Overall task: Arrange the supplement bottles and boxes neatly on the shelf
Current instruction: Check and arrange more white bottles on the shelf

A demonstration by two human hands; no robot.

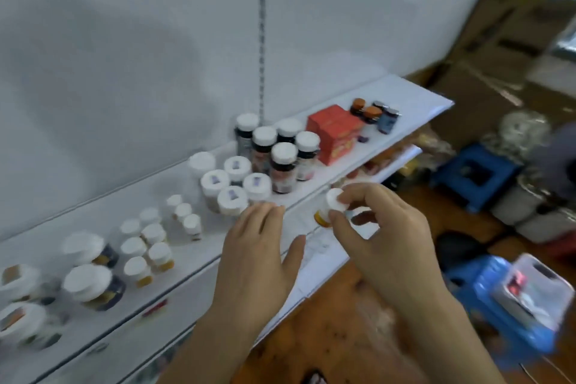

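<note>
A smooth white shelf (414,97) carries round, white-capped bottles in clusters, dark-bodied bottles (282,165) and a matte red box (335,131). Bare shelf surface is seen towards the right end and along the front edge. A small bottle (330,206) with white cap and orange base is pinched by the right hand (383,227) just off the front edge. The left hand (258,246) is held flat, fingers relaxed, gripping nothing.
</note>
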